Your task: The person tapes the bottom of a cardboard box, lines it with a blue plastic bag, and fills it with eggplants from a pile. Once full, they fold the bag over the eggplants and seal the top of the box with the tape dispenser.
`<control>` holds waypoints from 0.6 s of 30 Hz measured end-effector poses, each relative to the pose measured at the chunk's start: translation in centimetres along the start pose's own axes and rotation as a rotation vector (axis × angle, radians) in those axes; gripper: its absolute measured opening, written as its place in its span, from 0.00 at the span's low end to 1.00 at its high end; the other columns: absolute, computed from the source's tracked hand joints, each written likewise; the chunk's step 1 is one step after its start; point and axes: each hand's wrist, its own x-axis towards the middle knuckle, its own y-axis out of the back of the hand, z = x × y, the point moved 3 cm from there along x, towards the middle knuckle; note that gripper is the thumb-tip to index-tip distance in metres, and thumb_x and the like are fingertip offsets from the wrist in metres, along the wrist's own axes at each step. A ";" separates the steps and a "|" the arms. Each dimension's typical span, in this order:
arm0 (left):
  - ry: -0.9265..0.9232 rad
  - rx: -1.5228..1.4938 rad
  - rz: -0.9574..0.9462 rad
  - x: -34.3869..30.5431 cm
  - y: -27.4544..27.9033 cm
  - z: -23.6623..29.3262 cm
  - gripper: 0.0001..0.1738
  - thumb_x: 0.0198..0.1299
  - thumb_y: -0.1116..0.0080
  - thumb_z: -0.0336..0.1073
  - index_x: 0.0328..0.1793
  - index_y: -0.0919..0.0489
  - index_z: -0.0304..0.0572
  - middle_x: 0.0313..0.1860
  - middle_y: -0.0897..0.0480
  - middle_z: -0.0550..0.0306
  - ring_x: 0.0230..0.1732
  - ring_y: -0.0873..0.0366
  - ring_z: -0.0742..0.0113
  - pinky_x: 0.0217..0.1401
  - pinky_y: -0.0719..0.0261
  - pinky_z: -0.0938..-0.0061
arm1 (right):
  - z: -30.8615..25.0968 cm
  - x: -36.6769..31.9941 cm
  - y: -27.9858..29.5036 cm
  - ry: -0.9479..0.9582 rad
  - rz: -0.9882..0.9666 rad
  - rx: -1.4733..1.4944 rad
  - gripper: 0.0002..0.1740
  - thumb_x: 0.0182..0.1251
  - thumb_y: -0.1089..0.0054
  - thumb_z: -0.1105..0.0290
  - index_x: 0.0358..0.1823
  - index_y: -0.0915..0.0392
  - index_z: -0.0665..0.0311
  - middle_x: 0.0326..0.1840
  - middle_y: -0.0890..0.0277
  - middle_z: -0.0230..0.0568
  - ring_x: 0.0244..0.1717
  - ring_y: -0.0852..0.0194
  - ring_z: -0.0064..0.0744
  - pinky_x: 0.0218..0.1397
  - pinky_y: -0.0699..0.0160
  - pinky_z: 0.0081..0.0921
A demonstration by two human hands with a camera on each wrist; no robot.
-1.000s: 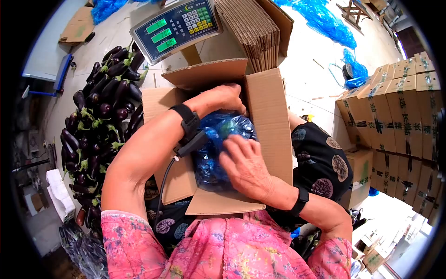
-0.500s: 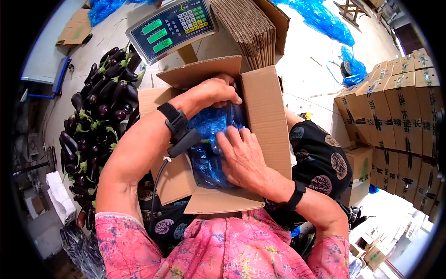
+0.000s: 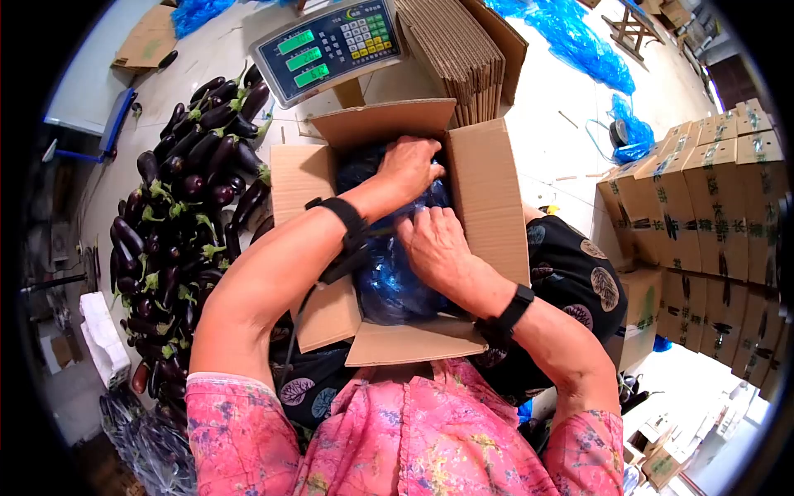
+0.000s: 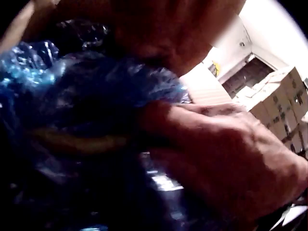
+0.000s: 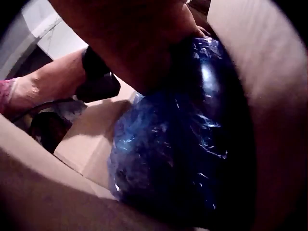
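An upright cardboard box (image 3: 490, 207) with open flaps stands between the person's legs, holding a shiny blue plastic bag (image 3: 397, 285). The left hand (image 3: 409, 172) is over the far part of the bag, fingers curled round its film, fingertips partly hidden. Just nearer the body, the right hand (image 3: 438, 248) pinches the film with bent fingers. In the left wrist view the right hand (image 4: 226, 154) holds the bag (image 4: 96, 86) beside a dim yellowish strip. The right wrist view shows the bulging bag (image 5: 159, 149) against the box walls; fingertips are hidden there.
Many eggplants (image 3: 194, 178) lie on the floor at left. Beyond the box are a scale display (image 3: 327, 50) and flattened cartons (image 3: 451, 54). Stacked boxes (image 3: 703, 198) stand at right, with blue plastic film (image 3: 579, 50) on the floor at the back.
The right hand has moved away from the body, closer to the left hand, and its fingers are more bent. More of the bag's near part shows. The head view has shifted slightly.
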 end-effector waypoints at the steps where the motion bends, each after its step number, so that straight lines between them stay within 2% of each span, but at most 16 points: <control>1: -0.001 -0.001 0.003 0.0 0.0 0.1 0.22 0.55 0.34 0.39 0.56 0.17 0.38 0.44 0.15 0.36 0.50 0.19 0.37 0.56 0.21 0.52 | -0.1 0.3 -0.4 0.006 -0.018 -0.018 0.10 0.57 0.46 0.72 0.41 0.25 0.61 0.34 0.29 0.46 0.38 0.28 0.43 0.44 0.30 0.38; 2: 0.002 -0.015 -0.033 -0.2 0.5 0.3 0.22 0.56 0.37 0.36 0.58 0.18 0.38 0.48 0.16 0.35 0.52 0.20 0.36 0.57 0.22 0.52 | -0.4 -0.1 0.0 0.014 0.062 -0.106 0.08 0.59 0.45 0.71 0.41 0.24 0.60 0.32 0.28 0.44 0.37 0.27 0.43 0.44 0.30 0.38; 5: -0.146 -0.097 0.033 -3.0 1.9 -0.3 0.27 0.55 0.38 0.33 0.64 0.22 0.39 0.53 0.18 0.35 0.55 0.21 0.36 0.60 0.23 0.52 | -0.1 -0.7 0.1 -0.064 0.077 0.058 0.09 0.60 0.42 0.69 0.42 0.23 0.58 0.33 0.27 0.44 0.38 0.27 0.43 0.43 0.29 0.39; 6: -0.101 -0.115 -0.096 -4.1 2.3 -0.6 0.34 0.55 0.40 0.30 0.72 0.30 0.42 0.58 0.21 0.36 0.57 0.23 0.37 0.63 0.26 0.53 | 0.0 -0.8 0.1 -0.061 0.078 0.058 0.10 0.60 0.41 0.67 0.44 0.23 0.56 0.35 0.26 0.45 0.39 0.27 0.44 0.42 0.29 0.40; 9: -0.139 -0.104 -0.174 -5.7 2.3 -2.0 0.39 0.55 0.41 0.29 0.77 0.35 0.44 0.59 0.22 0.37 0.57 0.25 0.38 0.65 0.27 0.53 | 0.1 1.1 0.3 0.038 -0.054 0.096 0.09 0.61 0.42 0.67 0.43 0.21 0.56 0.35 0.25 0.47 0.38 0.25 0.47 0.40 0.28 0.43; 10: -0.132 -0.104 -0.205 -5.6 2.2 -2.2 0.40 0.57 0.43 0.28 0.79 0.38 0.46 0.61 0.23 0.37 0.60 0.26 0.38 0.68 0.29 0.54 | 0.4 2.2 0.4 0.023 -0.272 0.148 0.09 0.61 0.42 0.67 0.41 0.19 0.57 0.34 0.21 0.48 0.38 0.20 0.50 0.40 0.24 0.45; 13: -0.288 -0.189 0.014 -5.9 2.0 -2.2 0.37 0.56 0.44 0.27 0.76 0.34 0.46 0.55 0.21 0.38 0.58 0.26 0.38 0.67 0.28 0.55 | 0.4 2.7 2.3 -0.016 -0.433 0.147 0.08 0.60 0.42 0.66 0.38 0.17 0.58 0.33 0.18 0.50 0.37 0.16 0.51 0.39 0.20 0.46; 14: -0.249 -0.182 -0.019 -6.0 1.6 -2.3 0.37 0.60 0.44 0.31 0.78 0.37 0.48 0.61 0.24 0.39 0.63 0.28 0.38 0.70 0.30 0.56 | 0.8 2.8 3.0 0.015 -0.497 0.153 0.09 0.60 0.43 0.65 0.36 0.16 0.57 0.33 0.16 0.50 0.36 0.14 0.52 0.38 0.18 0.46; 15: -0.197 -0.160 -0.055 -6.7 1.3 -2.1 0.36 0.63 0.45 0.34 0.79 0.38 0.54 0.67 0.28 0.40 0.68 0.33 0.38 0.71 0.32 0.53 | 1.8 2.5 1.7 -0.070 -0.435 0.141 0.09 0.62 0.45 0.66 0.33 0.16 0.57 0.33 0.16 0.49 0.34 0.15 0.52 0.37 0.18 0.46; 17: -0.192 -0.038 -0.007 -7.2 0.2 -1.9 0.36 0.64 0.45 0.35 0.80 0.39 0.59 0.71 0.31 0.42 0.71 0.36 0.38 0.71 0.33 0.48 | 2.5 2.2 0.7 -0.065 -0.313 0.123 0.09 0.64 0.47 0.66 0.34 0.17 0.58 0.30 0.17 0.48 0.31 0.15 0.51 0.35 0.18 0.45; 18: -0.164 -0.078 -0.034 -7.1 -0.1 -2.0 0.37 0.64 0.46 0.33 0.80 0.39 0.63 0.73 0.34 0.44 0.73 0.38 0.38 0.70 0.33 0.44 | 2.5 2.2 0.5 -0.073 -0.305 0.112 0.09 0.65 0.47 0.66 0.34 0.17 0.58 0.30 0.17 0.48 0.32 0.15 0.50 0.35 0.19 0.45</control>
